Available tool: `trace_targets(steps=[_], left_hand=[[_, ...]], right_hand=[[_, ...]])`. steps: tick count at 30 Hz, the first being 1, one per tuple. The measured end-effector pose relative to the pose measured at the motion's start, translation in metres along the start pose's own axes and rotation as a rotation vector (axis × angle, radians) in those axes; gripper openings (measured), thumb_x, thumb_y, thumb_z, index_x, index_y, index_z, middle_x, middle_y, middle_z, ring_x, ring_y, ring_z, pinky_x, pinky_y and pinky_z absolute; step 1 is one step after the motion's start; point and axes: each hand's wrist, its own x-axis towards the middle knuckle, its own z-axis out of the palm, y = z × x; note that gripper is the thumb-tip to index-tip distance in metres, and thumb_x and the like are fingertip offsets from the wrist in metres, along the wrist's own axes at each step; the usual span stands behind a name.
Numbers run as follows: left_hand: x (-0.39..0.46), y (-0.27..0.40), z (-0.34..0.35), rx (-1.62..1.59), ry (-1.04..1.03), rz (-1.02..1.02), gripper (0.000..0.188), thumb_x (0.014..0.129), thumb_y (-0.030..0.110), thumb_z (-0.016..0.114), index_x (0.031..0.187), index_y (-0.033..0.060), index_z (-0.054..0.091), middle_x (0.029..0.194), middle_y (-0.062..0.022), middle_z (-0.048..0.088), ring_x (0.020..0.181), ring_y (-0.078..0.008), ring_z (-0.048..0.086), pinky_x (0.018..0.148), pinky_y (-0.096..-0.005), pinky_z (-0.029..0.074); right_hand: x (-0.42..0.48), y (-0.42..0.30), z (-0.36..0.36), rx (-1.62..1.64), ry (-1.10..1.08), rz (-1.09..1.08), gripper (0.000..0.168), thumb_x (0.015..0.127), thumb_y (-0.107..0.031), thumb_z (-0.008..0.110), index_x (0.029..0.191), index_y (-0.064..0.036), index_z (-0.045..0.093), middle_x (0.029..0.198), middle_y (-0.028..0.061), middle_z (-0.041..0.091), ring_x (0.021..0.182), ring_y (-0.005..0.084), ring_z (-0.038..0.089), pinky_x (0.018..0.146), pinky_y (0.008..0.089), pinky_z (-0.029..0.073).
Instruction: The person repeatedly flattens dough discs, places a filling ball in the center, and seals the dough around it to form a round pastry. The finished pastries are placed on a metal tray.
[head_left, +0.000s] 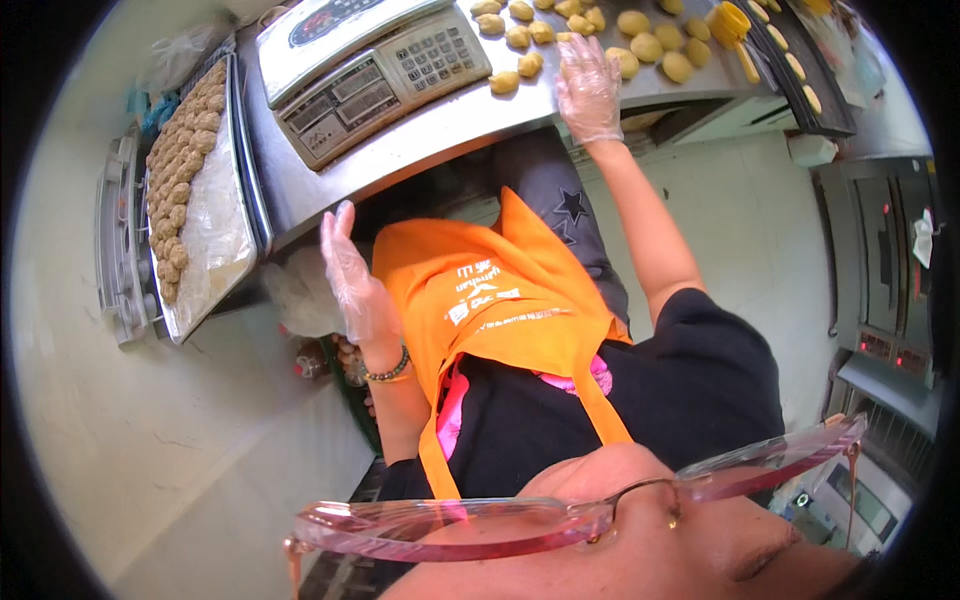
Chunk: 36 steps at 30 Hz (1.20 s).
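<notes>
My left hand (358, 281), in a clear plastic glove, is raised near the front edge of the steel table (442, 139); its fingers are extended and nothing is in it. My right hand (590, 90), gloved alike, reaches over the table with its fingertips at a yellow dough piece (564, 37). Whether it grips the piece is hidden by the fingers. Left of it lie rough dough lumps (504, 82); to its right are smoother, rounder dough balls (677, 67). A digital scale (375, 90) stands on the table between the lumps and a tray.
A metal tray (217, 262) of brown filling balls (180, 191) is at the left. A yellow plastic scoop (731, 30) lies at the right, beside a dark baking tray (817, 82) with pale dough pieces. An oven (885, 255) stands farther right.
</notes>
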Motion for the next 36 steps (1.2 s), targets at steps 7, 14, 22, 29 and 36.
trace_targets(steps=[7,14,22,29,36], left_hand=[[-0.011,0.004,-0.009,-0.094,0.008,-0.138,0.046,0.104,0.003,0.036,0.148,0.0058,0.052,0.150,-0.0108,0.055,0.150,-0.0235,0.039,0.120,-0.0391,0.031],[-0.001,0.010,0.007,-0.702,-0.024,-0.333,0.060,0.113,0.046,0.031,0.148,0.0021,0.052,0.156,-0.0134,0.048,0.150,-0.0294,0.038,0.125,-0.0436,0.026],[0.038,0.003,0.005,-1.696,-0.030,-0.552,0.061,0.111,0.050,0.033,0.146,0.0043,0.053,0.142,-0.0144,0.060,0.135,-0.0337,0.054,0.119,-0.0510,0.037],[0.004,0.024,0.033,-1.846,0.057,-0.084,0.059,0.111,0.054,0.033,0.138,0.0062,0.053,0.133,-0.0108,0.060,0.130,-0.0296,0.054,0.121,-0.0511,0.034],[-0.017,0.034,0.017,-1.513,0.229,-0.147,0.056,0.108,0.056,0.039,0.112,0.0038,0.057,0.108,-0.0097,0.062,0.106,-0.0245,0.061,0.106,-0.0435,0.045]], right_hand=[[0.056,-0.016,0.006,-0.201,-0.527,-0.203,0.031,0.095,-0.025,0.063,0.125,-0.028,0.070,0.118,0.0002,0.069,0.118,0.0190,0.063,0.122,0.0546,0.025],[0.048,-0.048,-0.053,0.353,0.014,-0.077,0.030,0.093,-0.025,0.073,0.123,-0.018,0.075,0.110,0.0056,0.075,0.108,0.0238,0.068,0.114,0.0439,0.039],[-0.011,-0.250,-0.113,0.794,-0.268,-0.427,0.042,0.104,-0.042,0.050,0.133,-0.018,0.069,0.145,0.0058,0.062,0.149,0.0256,0.042,0.124,0.0589,-0.002],[0.009,-0.307,-0.119,0.964,-0.313,-0.301,0.073,0.102,-0.061,0.020,0.146,-0.017,0.058,0.142,0.0190,0.060,0.138,0.0441,0.044,0.119,0.0607,0.019],[-0.001,-0.295,-0.114,1.104,-0.241,-0.658,0.048,0.097,-0.039,0.042,0.110,-0.003,0.070,0.083,0.0179,0.060,0.078,0.0387,0.059,0.078,0.0489,0.044]])
